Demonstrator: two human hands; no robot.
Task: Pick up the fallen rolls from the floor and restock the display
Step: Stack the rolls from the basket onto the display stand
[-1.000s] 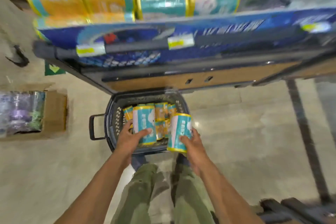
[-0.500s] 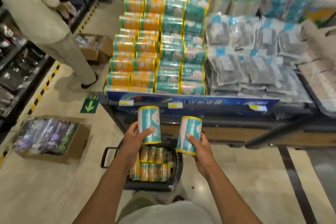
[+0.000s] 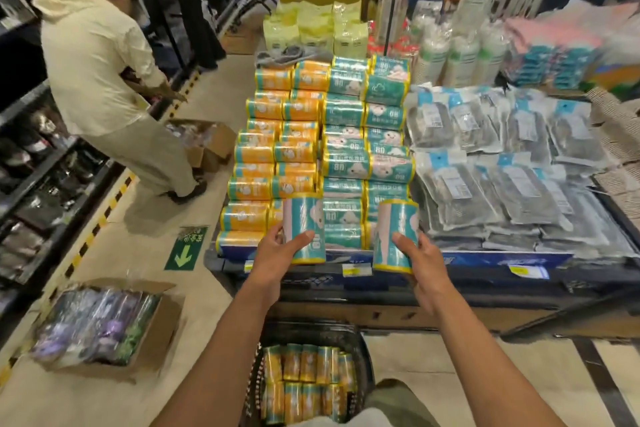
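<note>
My left hand [image 3: 277, 255] grips a teal roll [image 3: 304, 227] with yellow ends, held upright. My right hand [image 3: 420, 263] grips a second teal roll [image 3: 394, 236], also upright. Both rolls hover at the front edge of the display [image 3: 485, 258], just before the stacked teal rolls [image 3: 367, 163]. Orange rolls [image 3: 273, 152] are stacked to the left of the teal ones. Below my arms, a dark basket [image 3: 365, 343] on the floor holds several orange rolls [image 3: 306, 381].
Grey packets [image 3: 512, 180] fill the display's right side. A person in cream clothes [image 3: 104, 80] bends over a cardboard box [image 3: 207, 146] in the left aisle. Another open box of purple packs [image 3: 104, 329] sits on the floor at my left. Dark shelving [image 3: 31, 184] lines the far left.
Both hands lifted their teal rolls out of the basket up to the front of the display. My view rose from the floor to the stacked rolls.
</note>
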